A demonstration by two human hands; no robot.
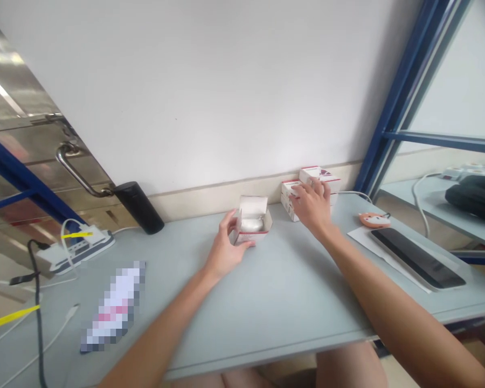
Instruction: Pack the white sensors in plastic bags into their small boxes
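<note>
Left hand (226, 245) grips the open box (253, 236), far middle of the table (275, 302), thumb at its near face. Right hand (312, 203) curls over the stack (289, 202), farther right; whether it grips is unclear. Box looks light, crushable; best held low by its side walls.

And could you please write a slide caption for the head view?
Left hand around an open box, right hand at clustered boxes.

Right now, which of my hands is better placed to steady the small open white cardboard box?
Your left hand, I'd judge: it curves around that open box, while your right hand is at the white-and-red cardboard boxes farther right.
</note>
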